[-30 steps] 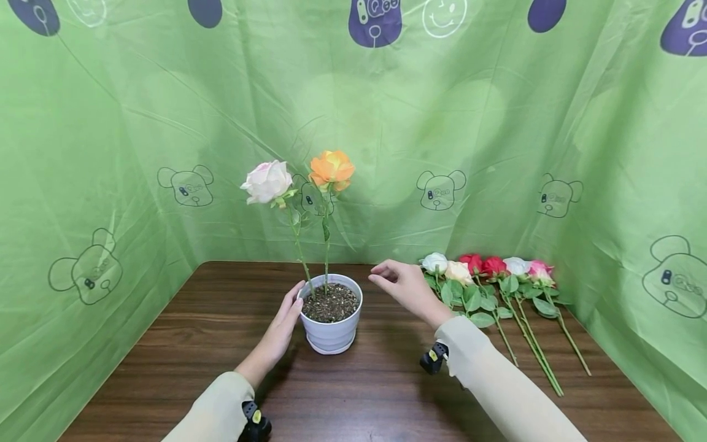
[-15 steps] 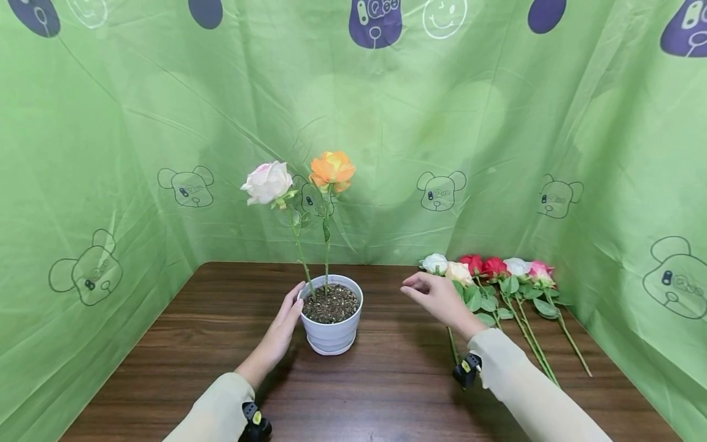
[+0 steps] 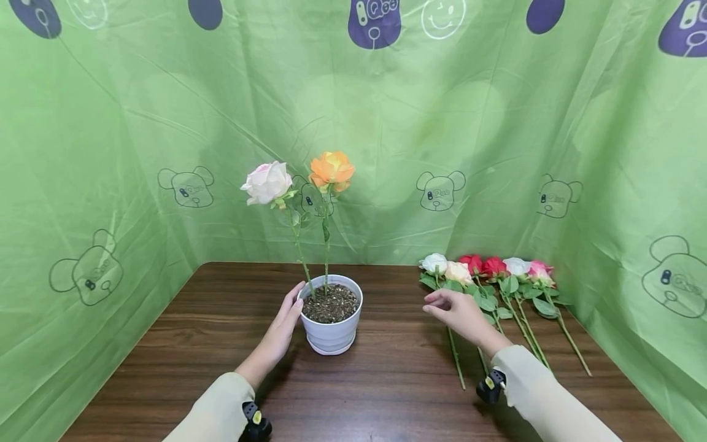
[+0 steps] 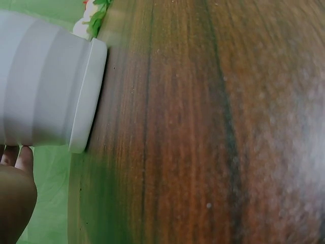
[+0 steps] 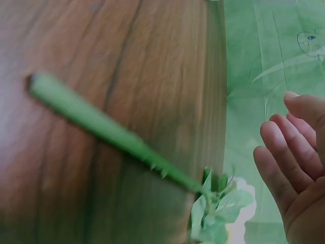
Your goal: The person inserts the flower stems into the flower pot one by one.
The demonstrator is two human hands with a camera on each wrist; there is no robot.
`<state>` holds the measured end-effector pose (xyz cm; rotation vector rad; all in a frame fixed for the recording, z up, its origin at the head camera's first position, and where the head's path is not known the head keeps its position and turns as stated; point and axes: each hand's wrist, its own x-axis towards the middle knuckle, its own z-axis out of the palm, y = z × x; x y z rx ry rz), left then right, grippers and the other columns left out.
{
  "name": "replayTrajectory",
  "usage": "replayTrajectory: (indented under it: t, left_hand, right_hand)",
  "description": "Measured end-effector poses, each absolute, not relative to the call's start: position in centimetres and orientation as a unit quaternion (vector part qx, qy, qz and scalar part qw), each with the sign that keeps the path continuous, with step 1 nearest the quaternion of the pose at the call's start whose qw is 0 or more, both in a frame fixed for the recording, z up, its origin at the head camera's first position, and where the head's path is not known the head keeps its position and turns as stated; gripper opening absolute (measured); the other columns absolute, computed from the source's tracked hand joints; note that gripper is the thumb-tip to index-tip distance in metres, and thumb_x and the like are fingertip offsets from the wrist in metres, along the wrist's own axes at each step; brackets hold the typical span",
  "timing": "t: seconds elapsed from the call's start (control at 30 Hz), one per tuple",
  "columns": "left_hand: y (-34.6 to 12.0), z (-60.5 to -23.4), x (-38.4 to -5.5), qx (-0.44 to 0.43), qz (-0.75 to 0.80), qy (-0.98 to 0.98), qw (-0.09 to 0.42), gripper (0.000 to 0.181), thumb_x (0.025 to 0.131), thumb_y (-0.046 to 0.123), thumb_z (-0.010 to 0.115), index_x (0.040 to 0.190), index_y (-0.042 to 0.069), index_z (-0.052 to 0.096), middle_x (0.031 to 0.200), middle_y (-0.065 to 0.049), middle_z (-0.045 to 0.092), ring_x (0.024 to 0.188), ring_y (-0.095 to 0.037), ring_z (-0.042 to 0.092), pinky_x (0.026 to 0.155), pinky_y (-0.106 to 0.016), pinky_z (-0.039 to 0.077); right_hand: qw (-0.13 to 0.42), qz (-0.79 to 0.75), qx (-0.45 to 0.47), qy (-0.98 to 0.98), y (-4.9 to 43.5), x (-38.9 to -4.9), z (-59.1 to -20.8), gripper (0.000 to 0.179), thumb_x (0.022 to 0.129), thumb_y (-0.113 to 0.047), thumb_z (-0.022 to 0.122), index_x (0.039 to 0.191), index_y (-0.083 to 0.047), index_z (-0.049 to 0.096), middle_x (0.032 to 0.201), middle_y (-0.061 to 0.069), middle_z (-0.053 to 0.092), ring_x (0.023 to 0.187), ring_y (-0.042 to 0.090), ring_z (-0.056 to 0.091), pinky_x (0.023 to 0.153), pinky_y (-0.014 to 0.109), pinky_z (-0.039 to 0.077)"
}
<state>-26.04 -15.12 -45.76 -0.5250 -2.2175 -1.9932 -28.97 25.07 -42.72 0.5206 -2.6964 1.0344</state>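
Observation:
My left hand (image 3: 282, 322) rests against the left side of a white flowerpot (image 3: 330, 336), fingers straight along its rim. Dark soil fills the pot, and two roses stand in it: a pale pink one (image 3: 267, 183) leaning left and an orange one (image 3: 332, 170) upright. In the left wrist view, fingertips touch the wall of the pot (image 4: 45, 81). My right hand (image 3: 458, 312) is over the near side of the lying roses, fingers loosely bent and holding nothing. A white rose (image 3: 434, 264) lies closest to it, its green stem (image 5: 96, 119) crossing the right wrist view.
More roses lie in a row at the table's back right: a cream one (image 3: 459, 272), red ones (image 3: 494, 266), another white one (image 3: 517, 266) and a pink one (image 3: 540, 272). Stems point toward the front. A green printed cloth (image 3: 381, 215) encloses the brown wooden table (image 3: 221, 319).
My right hand has moved right and slightly down, from beside the pot to the lying roses. The left hand, the pot and its two roses have stayed in place.

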Motion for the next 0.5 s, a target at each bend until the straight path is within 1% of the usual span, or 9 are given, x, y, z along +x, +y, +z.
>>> replayTrajectory:
  t: [0.07, 0.3, 0.4, 0.5]
  left_hand:
    - [-15.1, -45.8, -26.1, -0.172, -0.659, -0.730, 0.057, 0.051, 0.112, 0.028, 0.030, 0.158, 0.008, 0.024, 0.161, -0.019, 0.026, 0.145, -0.034, 0.023, 0.112, -0.056, 0.024]
    - [-15.1, -45.7, -26.1, -0.169, -0.659, -0.731, 0.056, 0.051, 0.112, 0.029, 0.031, 0.158, 0.009, 0.024, 0.160, -0.019, 0.026, 0.145, -0.034, 0.025, 0.111, -0.056, 0.026]
    - [-15.1, -45.7, -26.1, -0.169, -0.659, -0.731, 0.056, 0.050, 0.112, 0.029, 0.031, 0.158, 0.010, 0.024, 0.160, -0.019, 0.026, 0.145, -0.034, 0.025, 0.111, -0.055, 0.026]
    - [-15.2, -45.8, -26.0, -0.166, -0.660, -0.731, 0.057, 0.049, 0.112, 0.029, 0.031, 0.158, 0.012, 0.025, 0.160, -0.019, 0.027, 0.145, -0.033, 0.025, 0.112, -0.055, 0.026]
  right_hand:
    - [0.092, 0.350, 0.164, -0.918, 25.7, -28.8, -43.0, 0.020, 0.092, -0.024, 0.076, 0.107, -0.013, 0.073, 0.091, -0.006, 0.073, 0.081, 0.011, 0.065, 0.070, 0.030, 0.053]
    - [0.060, 0.360, 0.143, -0.920, 27.5, -28.3, -44.2, 0.027, 0.090, -0.021, 0.077, 0.111, -0.004, 0.071, 0.092, -0.002, 0.073, 0.083, 0.014, 0.067, 0.074, 0.032, 0.053]
    - [0.038, 0.359, 0.120, -0.925, 28.0, -28.0, -44.5, 0.030, 0.090, -0.021, 0.078, 0.113, -0.003, 0.070, 0.093, -0.001, 0.073, 0.083, 0.014, 0.067, 0.071, 0.033, 0.053]
    - [0.017, 0.359, 0.102, -0.927, 28.3, -27.8, -44.9, 0.035, 0.089, -0.020, 0.078, 0.117, -0.001, 0.068, 0.092, 0.001, 0.073, 0.079, 0.016, 0.067, 0.066, 0.032, 0.055]
